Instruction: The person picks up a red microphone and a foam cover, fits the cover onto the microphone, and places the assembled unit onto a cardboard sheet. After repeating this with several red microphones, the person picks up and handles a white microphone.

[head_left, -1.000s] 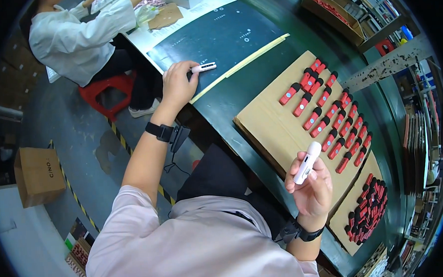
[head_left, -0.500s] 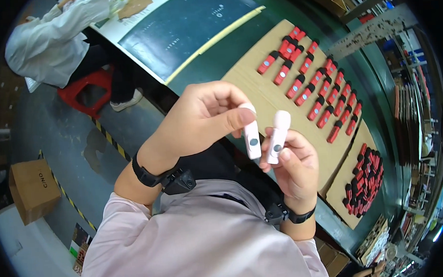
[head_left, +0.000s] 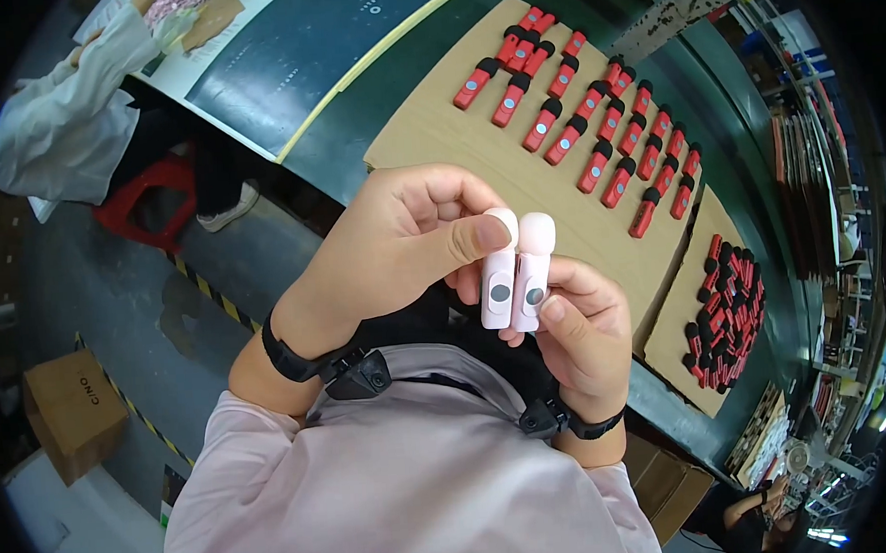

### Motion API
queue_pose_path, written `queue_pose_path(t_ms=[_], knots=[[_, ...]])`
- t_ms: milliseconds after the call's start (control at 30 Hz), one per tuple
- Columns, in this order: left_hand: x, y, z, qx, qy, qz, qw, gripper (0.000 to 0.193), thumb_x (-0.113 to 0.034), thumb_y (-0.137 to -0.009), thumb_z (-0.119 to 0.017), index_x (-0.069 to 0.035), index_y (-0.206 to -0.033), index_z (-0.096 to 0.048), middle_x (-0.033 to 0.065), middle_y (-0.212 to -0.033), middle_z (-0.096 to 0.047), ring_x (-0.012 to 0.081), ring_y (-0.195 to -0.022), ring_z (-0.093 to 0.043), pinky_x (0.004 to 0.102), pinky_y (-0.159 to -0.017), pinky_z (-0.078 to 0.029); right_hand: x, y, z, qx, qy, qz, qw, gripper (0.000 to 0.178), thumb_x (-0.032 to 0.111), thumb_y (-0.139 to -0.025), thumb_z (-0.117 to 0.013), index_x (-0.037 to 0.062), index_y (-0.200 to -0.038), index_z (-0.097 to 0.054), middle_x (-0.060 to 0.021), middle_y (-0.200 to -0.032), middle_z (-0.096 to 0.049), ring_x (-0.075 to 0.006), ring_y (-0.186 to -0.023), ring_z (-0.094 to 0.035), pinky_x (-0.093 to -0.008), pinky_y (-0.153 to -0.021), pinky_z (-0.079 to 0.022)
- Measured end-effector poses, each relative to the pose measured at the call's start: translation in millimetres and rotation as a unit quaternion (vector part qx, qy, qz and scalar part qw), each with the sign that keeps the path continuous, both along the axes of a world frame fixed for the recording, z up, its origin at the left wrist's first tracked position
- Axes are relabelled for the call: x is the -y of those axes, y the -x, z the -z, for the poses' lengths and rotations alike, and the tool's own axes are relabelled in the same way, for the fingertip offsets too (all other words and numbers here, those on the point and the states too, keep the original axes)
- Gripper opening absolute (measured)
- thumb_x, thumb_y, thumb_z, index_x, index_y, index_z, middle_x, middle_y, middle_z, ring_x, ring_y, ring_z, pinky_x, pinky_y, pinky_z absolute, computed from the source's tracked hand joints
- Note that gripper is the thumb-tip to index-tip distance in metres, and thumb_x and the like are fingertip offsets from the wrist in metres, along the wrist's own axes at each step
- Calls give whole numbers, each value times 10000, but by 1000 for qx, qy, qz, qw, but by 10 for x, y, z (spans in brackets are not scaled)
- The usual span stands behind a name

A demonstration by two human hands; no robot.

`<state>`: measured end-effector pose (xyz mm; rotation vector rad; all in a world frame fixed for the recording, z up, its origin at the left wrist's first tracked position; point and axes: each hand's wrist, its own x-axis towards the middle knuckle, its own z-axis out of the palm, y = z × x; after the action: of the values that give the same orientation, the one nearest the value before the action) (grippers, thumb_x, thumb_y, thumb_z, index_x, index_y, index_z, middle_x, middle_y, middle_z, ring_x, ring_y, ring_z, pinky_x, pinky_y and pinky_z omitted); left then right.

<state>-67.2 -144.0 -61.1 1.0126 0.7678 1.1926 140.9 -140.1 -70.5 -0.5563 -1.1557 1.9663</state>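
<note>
Two pale pink clip-on microphones with rounded foam tips are held upright side by side in front of my chest. My left hand (head_left: 416, 233) is closed on the left microphone (head_left: 498, 286), its thumb and fingers near the foam tip. My right hand (head_left: 581, 329) pinches the right microphone (head_left: 530, 282) low on its body. Each body carries a dark grey round spot facing me. The two microphones touch or nearly touch. Past my hands, several red microphones (head_left: 550, 121) with black tips lie in loose rows on a cardboard sheet (head_left: 446, 141).
A heap of red and black microphones (head_left: 727, 312) lies on a second cardboard piece (head_left: 667, 340) at the right. Beyond the green table (head_left: 357, 161), a co-worker's pale sleeve (head_left: 64, 126) and red stool (head_left: 149, 202) show. A cardboard box (head_left: 74, 411) stands on the floor at left.
The right microphone has moved left and been straightened, from apart and tilted to alongside the left one. My view has shifted, so the table appears further up and left.
</note>
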Motion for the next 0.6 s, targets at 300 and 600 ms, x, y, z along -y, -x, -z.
queue_pose_path(t_ms=[300,600], knots=[[-15,-66,2,14,12,10,1000,264,-227,-942,-634,35,-969,-618,72,-766,-671,98,-585,-631,199,-504,-501,-17,-53,6,-23,26,-17,999,272,29,-933,-574,-88,-1179,-565,-151,-1005,-641,-178,-851,-626,-296,-747,-506],[-33,-98,-2,20,23,21,999,264,-217,-948,-624,45,-973,-607,81,-764,-667,104,-590,-639,200,-503,-507,-44,-78,22,-40,28,-16,999,251,-17,-915,-580,-93,-1154,-568,-146,-1031,-632,-179,-854,-627,-301,-758,-509]])
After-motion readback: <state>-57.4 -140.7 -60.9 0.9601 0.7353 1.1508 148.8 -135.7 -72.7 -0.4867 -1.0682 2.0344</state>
